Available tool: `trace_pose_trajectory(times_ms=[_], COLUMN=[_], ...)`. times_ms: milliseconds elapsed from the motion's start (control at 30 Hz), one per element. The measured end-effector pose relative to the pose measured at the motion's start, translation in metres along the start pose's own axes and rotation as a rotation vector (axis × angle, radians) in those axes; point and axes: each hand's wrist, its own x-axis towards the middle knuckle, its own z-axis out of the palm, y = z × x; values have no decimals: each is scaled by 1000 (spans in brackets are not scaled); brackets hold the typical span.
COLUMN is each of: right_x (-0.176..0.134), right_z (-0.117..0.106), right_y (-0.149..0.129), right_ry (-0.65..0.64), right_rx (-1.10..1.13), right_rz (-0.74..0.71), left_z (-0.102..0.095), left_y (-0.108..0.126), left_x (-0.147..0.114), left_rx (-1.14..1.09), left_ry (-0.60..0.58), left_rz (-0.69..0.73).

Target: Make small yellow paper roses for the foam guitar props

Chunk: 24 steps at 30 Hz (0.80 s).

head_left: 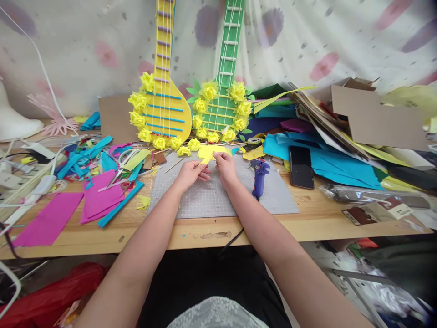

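Observation:
Between my hands is a small yellow paper strip (206, 159), held over the grey cutting mat (201, 200). My left hand (191, 175) pinches its lower left end, and my right hand (225, 166) grips the upper right end with thumb and fingers. Just behind them lies a yellow paper sheet (218, 149), partly covered. Two yellow paper flowers (184, 151) rest to the left of that sheet. A blue hot glue gun (259, 177) stands on the mat to the right of my right hand.
Behind the mat stand a yellow paper guitar (167, 117) and a green one (220, 111), both edged with flowers. Scissors (119, 171), pink paper (102, 196) and scraps lie left. A phone (301, 166), blue paper (334, 157) and stacked cardboard (372, 116) are right.

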Motion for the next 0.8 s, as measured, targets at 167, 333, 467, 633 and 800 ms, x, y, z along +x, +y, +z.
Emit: trace_pose_trajectory(times_ms=[167,333,467,633,800], right_x=[-2,-5,-4,-4,-6], right_z=[-4,-8,-9,-10,-10], right_y=[-9,-15,-12,-12,-15], right_ry=[-82,-351,-450,-492,-527], right_rx=[4,-29,-15,-18,4], right_rz=[-6,119,202,199,209], left_z=[-10,-17,-13,-11,-12], left_y=[4,4,4,6,7], left_x=[-3,-5,-6,-9,-9], left_rx=[-147,-386,-459,-553,-558], left_ry=[-190,-399,-430,-477,-525], left_rz=[-41,-135,-173,-225,-245])
